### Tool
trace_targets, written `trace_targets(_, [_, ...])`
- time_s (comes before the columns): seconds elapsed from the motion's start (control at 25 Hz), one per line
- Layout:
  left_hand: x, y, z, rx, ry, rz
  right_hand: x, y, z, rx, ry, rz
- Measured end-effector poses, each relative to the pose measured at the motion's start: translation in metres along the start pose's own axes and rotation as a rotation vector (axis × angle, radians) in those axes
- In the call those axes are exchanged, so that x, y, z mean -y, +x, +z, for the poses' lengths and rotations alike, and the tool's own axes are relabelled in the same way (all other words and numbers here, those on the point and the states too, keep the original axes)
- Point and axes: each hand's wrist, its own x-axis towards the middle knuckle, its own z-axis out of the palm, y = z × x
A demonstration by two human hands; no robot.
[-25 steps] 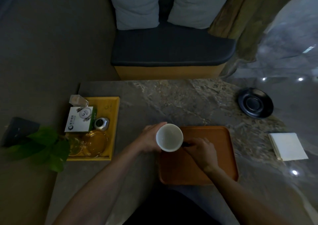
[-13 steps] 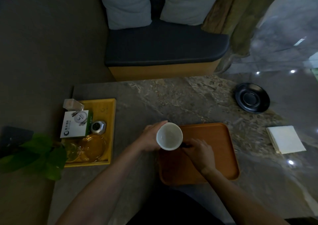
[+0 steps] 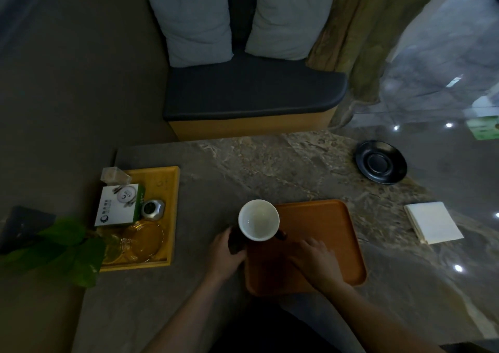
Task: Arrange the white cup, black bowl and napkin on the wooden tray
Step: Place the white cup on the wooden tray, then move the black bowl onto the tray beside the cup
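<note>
the white cup (image 3: 258, 219) sits at the tray's (image 3: 324, 244) ten o'clock corner, right over the rim, so i cannot tell whether its base is fully on the wood or partly on the stone table (image 3: 270, 169). the left hand (image 3: 229, 252) is at the cup's seven o'clock, fingers curled around its dark lower side, gripping it. the right hand (image 3: 314, 255) lies on the tray at the cup's four o'clock, fingers spread and reaching towards the cup's base; it looks relaxed and holds nothing i can make out, though the light is dim.

the black bowl (image 3: 380, 162) is on the table at the tray's one o'clock, well apart from it. the napkin (image 3: 433, 225) lies at the tray's three o'clock, also off it. both are not yet placed.

the risk here, as i judge it, is the cup landing astride the raised rim: let go like that, it could tip or slide off onto the stone. a cup parked in the corner may also crowd the room needed for the bowl and napkin.
</note>
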Motion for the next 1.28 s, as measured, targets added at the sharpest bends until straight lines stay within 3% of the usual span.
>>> trace_targets(0.28, [0.002,-0.053,0.025,0.025,0.279,0.064,-0.039,-0.029,-0.031,0.045,-0.238,-0.129])
trace_targets(0.6, [-0.073,-0.078,0.082,0.402,0.725,0.166,-0.149,-0.095,-0.091,0.053,-0.145,-0.069])
trace_targets(0.92, [-0.155,-0.095,0.165,0.447,0.758,0.266,-0.288,-0.163,-0.131,0.099,-0.128,0.122])
trace_targets(1.28, [-0.223,-0.08,0.201,0.483,0.836,0.286,-0.35,-0.17,-0.162,0.049,-0.074,0.197])
